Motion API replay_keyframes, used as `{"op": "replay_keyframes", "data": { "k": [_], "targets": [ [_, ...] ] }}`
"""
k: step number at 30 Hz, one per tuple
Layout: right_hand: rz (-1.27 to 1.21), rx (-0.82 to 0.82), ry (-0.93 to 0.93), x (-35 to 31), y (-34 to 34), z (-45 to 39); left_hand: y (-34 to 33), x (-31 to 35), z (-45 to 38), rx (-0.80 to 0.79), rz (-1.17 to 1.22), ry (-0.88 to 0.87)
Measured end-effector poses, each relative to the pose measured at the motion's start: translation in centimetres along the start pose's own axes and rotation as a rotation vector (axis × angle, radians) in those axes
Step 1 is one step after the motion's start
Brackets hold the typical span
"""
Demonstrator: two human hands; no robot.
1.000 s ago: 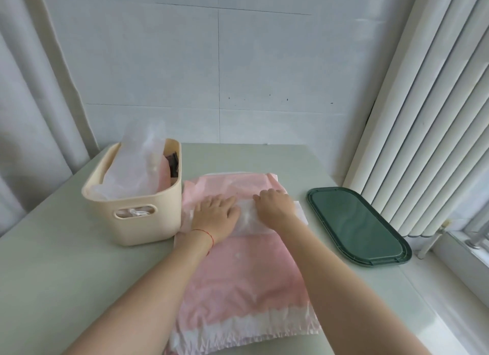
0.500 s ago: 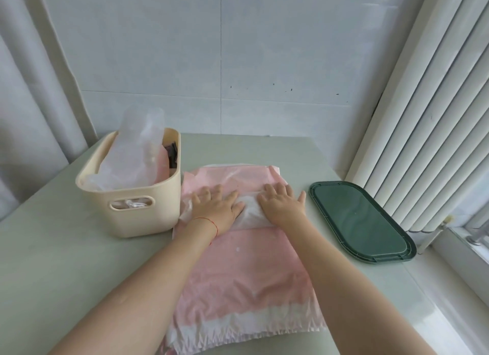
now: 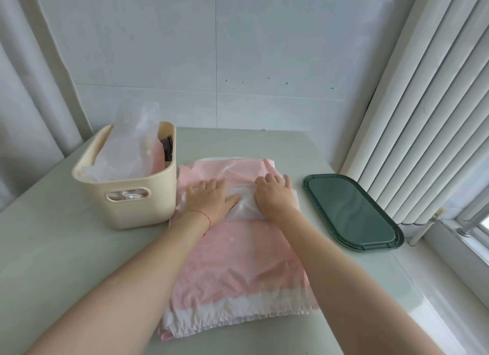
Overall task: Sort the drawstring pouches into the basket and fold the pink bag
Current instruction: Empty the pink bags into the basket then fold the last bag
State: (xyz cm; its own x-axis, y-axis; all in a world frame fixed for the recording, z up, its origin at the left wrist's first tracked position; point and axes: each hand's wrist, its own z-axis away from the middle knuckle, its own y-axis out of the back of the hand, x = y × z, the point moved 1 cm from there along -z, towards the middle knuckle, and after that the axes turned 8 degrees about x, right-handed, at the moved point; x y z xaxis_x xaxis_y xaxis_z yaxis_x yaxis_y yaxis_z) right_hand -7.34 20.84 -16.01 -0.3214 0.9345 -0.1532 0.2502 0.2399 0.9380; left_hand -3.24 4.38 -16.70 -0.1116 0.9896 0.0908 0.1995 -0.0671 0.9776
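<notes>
Both hands have slid a little apart along the white band since a moment ago. Now the left hand and right hand lie flat with fingers straight, pressing the pink bag, which is spread on the tabletop. Just left of the bag stands the cream basket, holding clear and pink pouches. A dark green tray lies to the right.

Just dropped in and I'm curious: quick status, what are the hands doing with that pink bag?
Left hand and right hand flat, pressing the pink bag on the table. Basket beside it, already holding pouches. Nothing in the way.
</notes>
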Motion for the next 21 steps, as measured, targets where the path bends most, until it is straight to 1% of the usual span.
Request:
{"op": "replay_keyframes", "data": {
  "k": [1, 2, 3, 5, 7, 8, 10, 13, 14, 15, 17, 19, 20, 21],
  "targets": [
    [-0.016, 0.017, 0.016, -0.2, 0.7, -0.2, 0.8, 0.1, -0.2, 0.027, -0.015, -0.017],
    [-0.057, -0.002, 0.008, -0.4, 1.4, -0.3, 1.5, 0.2, -0.4, 0.038, -0.016, -0.04],
    [-0.108, -0.062, -0.014, -0.4, 2.3, -0.4, 2.4, 0.4, -0.6, 0.032, -0.002, -0.06],
    [-0.165, -0.247, -0.029, -0.5, 4.2, -0.2, 3.7, 0.7, -0.5, 0.011, 0.072, -0.09],
    [-0.138, -0.416, 0.03, -0.7, 6.1, 0.4, 4.7, 1.0, -0.3, 0.021, 0.184, -0.114],
    [-0.133, -0.458, 0.054, -0.6, 6.9, 0.8, 5.0, 1.3, -0.1, 0.044, 0.239, -0.128],
    [-0.203, -0.481, 0.036, -0.3, 8.0, 1.5, 5.6, 2.0, 0.6, 0.135, 0.32, -0.167],
    [-0.297, -0.394, -0.056, 0.1, 9.2, 2.4, 6.7, 3.0, 1.7, 0.365, 0.387, -0.221],
    [-0.323, -0.329, -0.094, 0.1, 9.8, 2.5, 7.6, 3.1, 2.1, 0.459, 0.401, -0.242],
    [-0.37, -0.258, -0.153, 0.2, 10.0, 2.5, 8.0, 3.0, 2.4, 0.514, 0.407, -0.243],
    [-0.49, -0.097, -0.323, 0.2, 10.6, 2.5, 9.4, 2.1, 3.2, 0.587, 0.41, -0.225],
    [-0.695, 0.03, -0.448, -0.4, 11.6, 2.5, 10.9, 0.5, 3.9, 0.683, 0.341, -0.178],
    [-0.798, 0.058, -0.451, -1.1, 12.1, 2.4, 11.6, -0.7, 4.3, 0.696, 0.265, -0.111],
    [-0.86, 0.063, -0.414, -2.0, 12.5, 2.0, 12.5, -2.3, 4.6, 0.654, 0.173, -0.015]
  ]
}}
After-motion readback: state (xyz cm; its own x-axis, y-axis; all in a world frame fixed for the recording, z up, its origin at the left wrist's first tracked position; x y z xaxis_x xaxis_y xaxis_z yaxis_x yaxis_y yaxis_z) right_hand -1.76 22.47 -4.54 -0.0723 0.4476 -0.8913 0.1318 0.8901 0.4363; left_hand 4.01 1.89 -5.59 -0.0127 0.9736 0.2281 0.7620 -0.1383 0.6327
